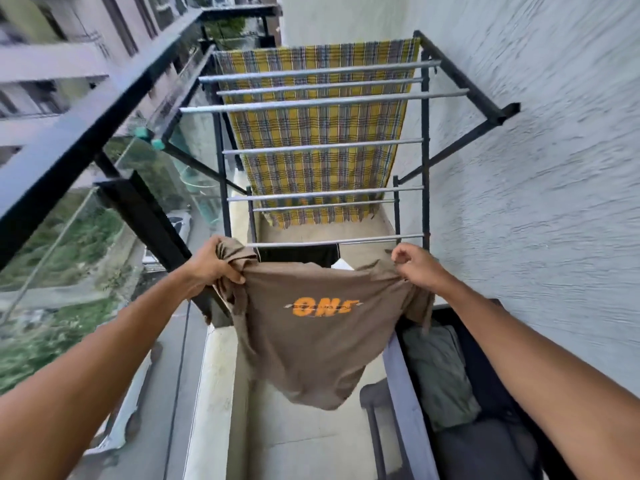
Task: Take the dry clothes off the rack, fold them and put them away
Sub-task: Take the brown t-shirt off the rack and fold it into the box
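Our left hand point(212, 264) and right hand point(415, 267) are gripping the brown T-shirt point(311, 344) — fingers bunching its shoulders. It is hanging before the rack point(322, 147).

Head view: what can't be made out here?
- Black garment on the low rail: mostly hidden behind the brown T-shirt, type unclear.
- Orange print on the T-shirt: motion-blurred, lettering uncertain.
- Green bundle on the seat, lower right: blurred, can't identify.
- Left hand: fingertips buried in T-shirt fabric.
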Tool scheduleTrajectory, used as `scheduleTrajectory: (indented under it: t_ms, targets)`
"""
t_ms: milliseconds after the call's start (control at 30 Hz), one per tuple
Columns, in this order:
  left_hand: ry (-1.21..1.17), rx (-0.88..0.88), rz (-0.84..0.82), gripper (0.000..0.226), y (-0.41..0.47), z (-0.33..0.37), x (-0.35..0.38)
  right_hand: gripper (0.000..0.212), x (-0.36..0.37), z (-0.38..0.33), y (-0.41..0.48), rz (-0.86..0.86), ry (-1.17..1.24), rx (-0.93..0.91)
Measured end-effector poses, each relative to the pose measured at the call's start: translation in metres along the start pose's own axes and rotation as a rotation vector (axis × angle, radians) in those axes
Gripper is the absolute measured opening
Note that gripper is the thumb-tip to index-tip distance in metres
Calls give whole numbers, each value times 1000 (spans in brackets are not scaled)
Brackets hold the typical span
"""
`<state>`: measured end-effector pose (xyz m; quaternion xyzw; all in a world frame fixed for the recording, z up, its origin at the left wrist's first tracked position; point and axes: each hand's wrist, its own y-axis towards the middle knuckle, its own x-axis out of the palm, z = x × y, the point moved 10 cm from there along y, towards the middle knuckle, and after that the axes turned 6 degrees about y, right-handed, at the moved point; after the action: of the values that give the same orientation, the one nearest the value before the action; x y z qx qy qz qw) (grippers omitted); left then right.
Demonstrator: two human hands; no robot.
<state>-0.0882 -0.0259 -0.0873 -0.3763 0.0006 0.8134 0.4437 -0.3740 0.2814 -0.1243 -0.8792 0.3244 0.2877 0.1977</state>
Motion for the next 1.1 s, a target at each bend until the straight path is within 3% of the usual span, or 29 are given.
scheduleTrajectory:
  t_ms: [100, 200, 233, 333, 433, 600, 767, 900, 967, 1033, 1100]
  targets:
    - [246, -80, -75, 53, -15, -15, -1, 41, 16, -12, -22, -179, -116, 11]
    - [514, -169, -190, 40, -44, -27, 17, 23, 34, -20, -42, -320, -419, -28]
    - [558, -192, -228, 37, -50, -34, 26, 28, 33, -24, -44, -282, -461, -60]
    - [592, -297, -379, 41, -76, -63, 49, 12, 22, -43, -55, -58, -505, -174]
    - [617, -377, -449, 44, -99, -85, 60, 25, 15, -56, -77, 135, -393, -281]
    - [449, -434, -578, 35, -149, -97, 86, 27, 20, -66, -119, 250, -259, -271]
    - [144, -391, -398, 25, -169, -91, 100, 29, 17, -99, -162, 241, -486, -384]
    - [71, -312, -323, 31, -177, -76, 104, 25, 3, -115, -180, 329, -683, -408]
    - [65, -245, -181, 10, -177, -60, 94, 20, -3, -118, -181, 352, -754, -386]
    - [137, -160, -53, 24, -173, -48, 83, 17, -8, -116, -177, 357, -789, -318]
    - [265, -134, 77, 21, -172, -43, 71, 17, -11, -104, -166, 328, -698, -190]
